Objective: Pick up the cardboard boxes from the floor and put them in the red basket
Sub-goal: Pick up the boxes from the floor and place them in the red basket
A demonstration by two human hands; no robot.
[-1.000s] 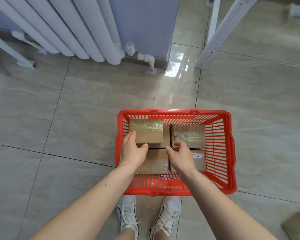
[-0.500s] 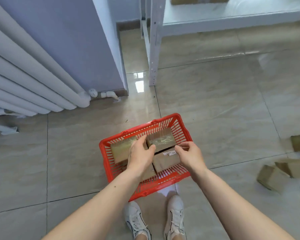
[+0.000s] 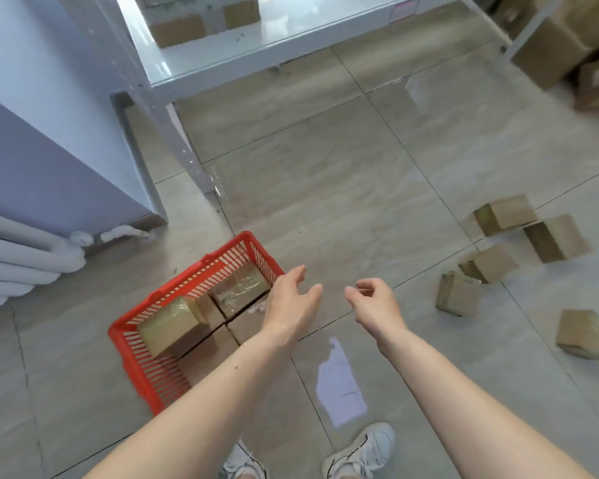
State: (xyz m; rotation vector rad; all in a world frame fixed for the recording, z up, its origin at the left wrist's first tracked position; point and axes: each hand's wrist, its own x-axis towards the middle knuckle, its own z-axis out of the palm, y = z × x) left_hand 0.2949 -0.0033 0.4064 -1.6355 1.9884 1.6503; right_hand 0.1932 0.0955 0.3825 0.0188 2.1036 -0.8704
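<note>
Both hands empty: left hand (image 3: 293, 305) fingers spread beside red basket (image 3: 132, 344); right hand (image 3: 374, 302) loosely curled. Advisable: reach nearest cardboard box (image 3: 459, 293) on floor (image 3: 325, 188), grip opposite faces.

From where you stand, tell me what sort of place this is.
Probably a stockroom or packing room: taped cardboard boxes lie loose on the tiled floor, more sit on a white metal shelf, and bigger cartons are stacked at the far right.

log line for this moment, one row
phase: between picks | left hand: open, empty | right hand: empty | red basket: holds boxes | loose boxes: on floor, right
</note>
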